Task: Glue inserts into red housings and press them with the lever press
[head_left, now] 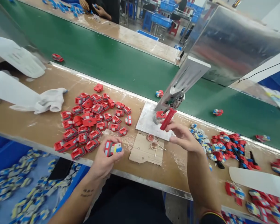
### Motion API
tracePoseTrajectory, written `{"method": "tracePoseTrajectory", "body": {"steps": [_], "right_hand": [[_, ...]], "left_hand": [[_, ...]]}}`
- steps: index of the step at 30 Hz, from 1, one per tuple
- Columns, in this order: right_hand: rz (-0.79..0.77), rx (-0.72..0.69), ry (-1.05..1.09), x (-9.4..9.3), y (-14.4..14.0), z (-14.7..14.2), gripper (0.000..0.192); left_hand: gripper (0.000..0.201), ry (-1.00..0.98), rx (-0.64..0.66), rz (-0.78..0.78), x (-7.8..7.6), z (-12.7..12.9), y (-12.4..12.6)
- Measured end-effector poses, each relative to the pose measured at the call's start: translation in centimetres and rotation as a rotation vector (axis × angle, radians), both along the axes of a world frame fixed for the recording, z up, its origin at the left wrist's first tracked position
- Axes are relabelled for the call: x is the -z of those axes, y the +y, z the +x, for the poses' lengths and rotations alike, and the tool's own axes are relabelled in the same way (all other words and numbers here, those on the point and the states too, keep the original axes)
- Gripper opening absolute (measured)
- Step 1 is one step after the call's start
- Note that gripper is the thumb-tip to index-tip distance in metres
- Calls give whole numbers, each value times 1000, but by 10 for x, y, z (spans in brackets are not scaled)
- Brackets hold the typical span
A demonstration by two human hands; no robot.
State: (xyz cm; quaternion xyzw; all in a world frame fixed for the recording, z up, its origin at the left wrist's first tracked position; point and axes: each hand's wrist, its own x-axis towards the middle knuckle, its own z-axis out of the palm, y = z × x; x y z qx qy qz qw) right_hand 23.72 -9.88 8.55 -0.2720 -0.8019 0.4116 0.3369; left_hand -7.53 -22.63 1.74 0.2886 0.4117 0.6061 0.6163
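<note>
Toy vehicle piece [113, 149], red and grey with a blue, yellow and white section, sits gripped between the thumb and fingers of the left hand [105, 159], above the front edge of the workbench [177, 169]. The right hand [183, 135] is half-open, fingers curled and thumb apart, at the red handle [168, 119] of a toggle clamp [177, 100]; whether the fingertips touch it, I cannot tell. Below the clamp, a red part [161, 115] rests over the pale base plate [144, 119]. Just in front lies a cardboard sheet [138, 151] bearing two small cups and cotton swabs [162, 147]. Red toy shells [87, 119] spread out to the left; blue-and-white pieces [199, 135] and red-and-blue pieces [226, 146] lie to the right. Beyond runs a green conveyor belt [107, 59] carrying a few scattered pieces, and across it a co-worker's hands [101, 11] hold something blue.
</note>
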Motion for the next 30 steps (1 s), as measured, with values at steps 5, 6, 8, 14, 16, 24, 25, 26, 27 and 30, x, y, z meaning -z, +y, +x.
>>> {"method": "tracePoseTrajectory", "body": {"steps": [5, 6, 8, 14, 16, 24, 25, 26, 27, 30], "right_hand": [[197, -26, 252, -71, 26, -4, 70], [248, 61, 302, -80, 31, -7, 72], [356, 261, 362, -84, 38, -11, 64], [182, 705, 94, 12, 31, -6, 25], [-41, 701, -37, 45, 36, -10, 47], [-200, 619, -66, 63, 42, 33, 51], [-191, 659, -86, 59, 45, 51, 51], [-177, 710, -116, 55, 53, 69, 49], [-161, 768, -156, 50, 65, 85, 46], [-126, 902, -327, 42, 116, 115, 38]], "left_hand": [[50, -4, 3, -67, -9, -3, -6], [49, -31, 30, -98, -14, -2, -5], [49, -115, 103, -140, -25, -1, -5], [35, -56, 81, -167, -25, -10, -5], [31, 70, 114, -82, -20, -10, 3], [34, 529, 216, 316, -24, 2, 85], [39, 544, 225, 323, -24, 4, 96], [46, 547, 235, 326, -23, 8, 107], [54, 542, 244, 329, -22, 12, 118], [70, 537, 289, 330, -17, 29, 152]]}}
